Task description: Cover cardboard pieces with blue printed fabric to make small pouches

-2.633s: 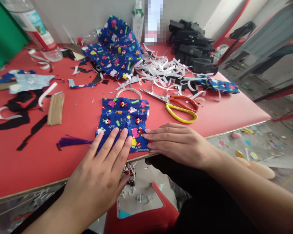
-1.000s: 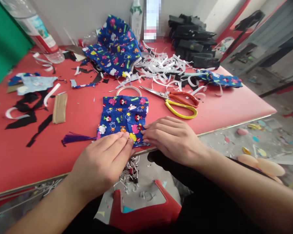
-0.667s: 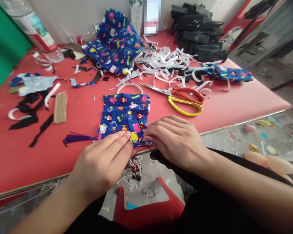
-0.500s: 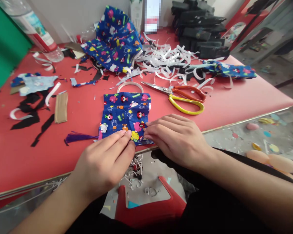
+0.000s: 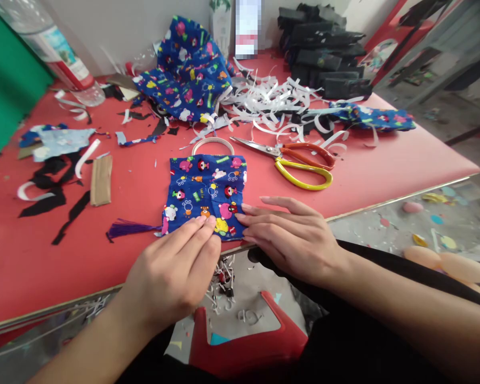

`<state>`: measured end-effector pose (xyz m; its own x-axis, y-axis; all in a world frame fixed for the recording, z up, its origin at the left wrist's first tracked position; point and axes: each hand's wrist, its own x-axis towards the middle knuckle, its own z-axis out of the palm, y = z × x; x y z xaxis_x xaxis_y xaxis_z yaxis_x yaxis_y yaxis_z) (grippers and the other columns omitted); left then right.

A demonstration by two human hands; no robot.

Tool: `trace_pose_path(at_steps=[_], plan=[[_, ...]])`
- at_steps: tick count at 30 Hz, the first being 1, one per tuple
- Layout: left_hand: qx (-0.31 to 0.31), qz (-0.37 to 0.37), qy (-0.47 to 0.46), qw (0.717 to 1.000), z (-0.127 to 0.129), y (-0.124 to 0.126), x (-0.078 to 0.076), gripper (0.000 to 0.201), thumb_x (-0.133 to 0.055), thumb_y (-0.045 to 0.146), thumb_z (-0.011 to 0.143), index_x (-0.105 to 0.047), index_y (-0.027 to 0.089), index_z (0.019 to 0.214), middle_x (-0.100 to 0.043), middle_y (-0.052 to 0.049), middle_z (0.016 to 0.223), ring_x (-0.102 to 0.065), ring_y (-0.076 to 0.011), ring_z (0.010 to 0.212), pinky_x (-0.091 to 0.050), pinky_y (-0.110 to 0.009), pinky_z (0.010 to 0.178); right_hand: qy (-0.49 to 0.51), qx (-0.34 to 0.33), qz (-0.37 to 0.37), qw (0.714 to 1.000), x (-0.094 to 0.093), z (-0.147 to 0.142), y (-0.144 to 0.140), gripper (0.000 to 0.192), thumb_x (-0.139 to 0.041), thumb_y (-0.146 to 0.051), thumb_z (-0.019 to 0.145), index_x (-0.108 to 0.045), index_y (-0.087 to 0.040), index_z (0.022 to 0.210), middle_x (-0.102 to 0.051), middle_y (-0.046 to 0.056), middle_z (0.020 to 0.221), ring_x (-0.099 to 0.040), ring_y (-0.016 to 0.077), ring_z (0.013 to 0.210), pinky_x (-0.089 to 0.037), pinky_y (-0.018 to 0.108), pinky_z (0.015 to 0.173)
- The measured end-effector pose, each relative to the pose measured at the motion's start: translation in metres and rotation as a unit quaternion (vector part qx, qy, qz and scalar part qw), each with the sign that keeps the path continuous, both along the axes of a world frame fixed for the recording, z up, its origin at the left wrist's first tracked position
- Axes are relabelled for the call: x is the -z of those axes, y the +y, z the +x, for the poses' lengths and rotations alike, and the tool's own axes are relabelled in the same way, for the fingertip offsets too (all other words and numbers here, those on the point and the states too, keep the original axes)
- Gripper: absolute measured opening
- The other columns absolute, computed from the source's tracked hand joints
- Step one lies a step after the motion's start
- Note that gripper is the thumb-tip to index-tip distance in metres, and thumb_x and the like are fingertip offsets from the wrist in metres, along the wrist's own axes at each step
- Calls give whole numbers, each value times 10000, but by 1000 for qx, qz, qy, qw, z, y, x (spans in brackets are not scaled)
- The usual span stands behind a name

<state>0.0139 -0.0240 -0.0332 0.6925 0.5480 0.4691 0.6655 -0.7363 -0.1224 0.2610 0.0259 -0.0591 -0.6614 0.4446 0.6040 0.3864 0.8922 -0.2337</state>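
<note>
Head view: the printed fabric piece [image 5: 206, 192] lies flat at the red counter [image 5: 136, 186] near edge, stretching away from the person. Left hand [image 5: 176, 269] and right hand [image 5: 292, 240] press its near edge with flat, extended fingers, holding nothing; both equally near.

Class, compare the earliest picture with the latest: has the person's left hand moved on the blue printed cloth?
Yes. The left hand has drawn back toward the table edge; only its fingertips touch the blue cloth's near hem.
</note>
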Motion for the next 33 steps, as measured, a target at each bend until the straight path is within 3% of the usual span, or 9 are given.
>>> trace_pose_path(at_steps=[5,15,24,27,30,33], plan=[[-41,-25,42,998,2,-7,1,432,-541,37,983,-653,51,1400,-784,-168,1248,-766,-325,1112,-682,-442,880,11,-6,33,999,4,3,-1,76,-688,-137,987,-740,-187,1012,-844,65,1129,-800,222,1096,-562,431,1138],[-56,-43,53,996,12,-14,-3,480,-468,32,929,-742,63,1322,-771,-228,1244,-760,-398,1110,-687,-513,866,34,5,64,997,12,2,-6,85,-700,-139,974,-769,-170,1013,-828,88,1162,-797,221,1097,-501,441,1210],[-62,-69,68,993,10,-20,5,530,-580,94,895,-689,69,1413,-704,-300,1342,-710,-448,1217,-641,-565,976,-12,-31,84,996,8,14,-9,227,-687,-117,971,-769,-123,1182,-769,152,1279,-756,269,1190,-596,453,1099],[-61,-69,67,993,10,-20,5,537,-628,116,887,-684,68,1418,-692,-310,1353,-703,-458,1223,-642,-572,977,-13,-66,62,996,4,20,-3,226,-714,-154,970,-766,-135,1189,-795,141,1234,-768,254,1167,-639,395,1040],[-60,-67,62,994,10,-21,5,558,-664,117,868,-682,84,1425,-691,-314,1350,-704,-471,1216,-643,-586,970,25,-24,0,999,3,20,1,220,-735,-203,970,-762,-162,1185,-824,119,1177,-797,233,1101,-642,376,1040],[-59,-62,61,995,10,-22,6,575,-672,124,870,-667,111,1444,-679,-322,1363,-703,-484,1216,-645,-606,952,19,-3,-9,1000,4,16,0,287,-723,-226,983,-733,-110,1245,-786,167,1263,-763,255,1185,-617,405,1081]])
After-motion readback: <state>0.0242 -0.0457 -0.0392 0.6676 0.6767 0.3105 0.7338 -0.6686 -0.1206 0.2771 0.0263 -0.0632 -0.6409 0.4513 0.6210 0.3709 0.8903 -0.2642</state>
